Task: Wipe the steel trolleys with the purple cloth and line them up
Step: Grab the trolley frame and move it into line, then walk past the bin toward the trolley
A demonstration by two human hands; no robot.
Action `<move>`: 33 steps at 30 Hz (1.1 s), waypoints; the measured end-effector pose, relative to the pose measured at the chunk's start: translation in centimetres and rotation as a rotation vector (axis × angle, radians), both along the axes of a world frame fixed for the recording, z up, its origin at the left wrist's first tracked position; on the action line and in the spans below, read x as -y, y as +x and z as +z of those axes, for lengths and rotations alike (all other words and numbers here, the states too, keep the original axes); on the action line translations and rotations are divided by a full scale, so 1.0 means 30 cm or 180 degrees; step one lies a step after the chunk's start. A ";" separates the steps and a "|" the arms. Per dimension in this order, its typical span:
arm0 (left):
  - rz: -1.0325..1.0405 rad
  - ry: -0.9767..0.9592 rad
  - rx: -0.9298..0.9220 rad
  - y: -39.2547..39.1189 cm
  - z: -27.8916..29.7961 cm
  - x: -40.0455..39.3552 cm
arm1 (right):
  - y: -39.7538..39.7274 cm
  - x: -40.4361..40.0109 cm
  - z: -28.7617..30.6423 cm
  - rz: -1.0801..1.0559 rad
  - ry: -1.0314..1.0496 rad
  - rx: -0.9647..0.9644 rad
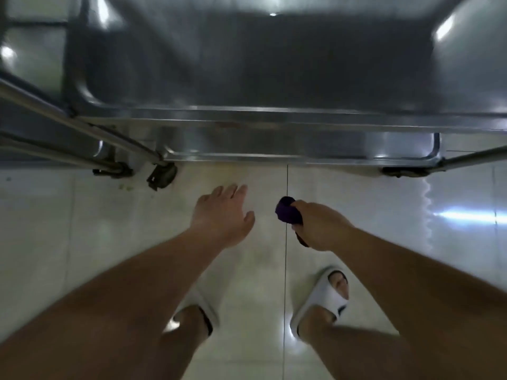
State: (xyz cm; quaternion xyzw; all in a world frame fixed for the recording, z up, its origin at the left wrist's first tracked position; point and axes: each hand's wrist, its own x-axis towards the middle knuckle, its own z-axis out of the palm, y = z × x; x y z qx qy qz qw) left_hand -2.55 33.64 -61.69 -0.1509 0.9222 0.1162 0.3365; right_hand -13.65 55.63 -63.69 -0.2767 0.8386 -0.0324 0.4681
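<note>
A steel trolley (274, 119) fills the upper half of the head view, its top tray and lower shelf seen from above. My left hand (222, 212) hangs open over the floor just short of the trolley's near edge, fingers spread, touching nothing. To its right, my right hand (321, 226) is closed on a bunched purple cloth (286, 213), which sticks out from the fist toward the trolley. Both hands are apart from the steel.
A second trolley's frame (41, 105) and castors (162, 175) stand at the left, close against the first. Another castor (403, 171) sits at the right. The floor is glossy white tile (96, 229). My feet wear white slippers (321, 300) below.
</note>
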 end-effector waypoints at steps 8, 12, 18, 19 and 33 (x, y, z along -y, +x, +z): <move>0.0502 0.0269 0.0535 0.240 0.627 -0.035 | 0.219 -0.036 0.640 -0.0185 0.0436 0.0340; 0.0693 0.0344 0.0270 0.261 0.933 0.030 | 0.270 0.032 0.958 -0.0293 0.0341 0.0223; 0.0633 0.0140 -0.0203 0.343 1.370 0.177 | 0.302 0.244 1.436 -0.0081 0.0127 0.0072; 0.0653 0.0100 -0.0280 0.364 1.429 0.202 | 0.313 0.287 1.502 -0.0046 0.0069 0.0023; 0.1803 -0.0408 -0.0861 0.617 1.946 0.393 | 0.370 0.571 2.009 0.0881 -0.0508 0.0012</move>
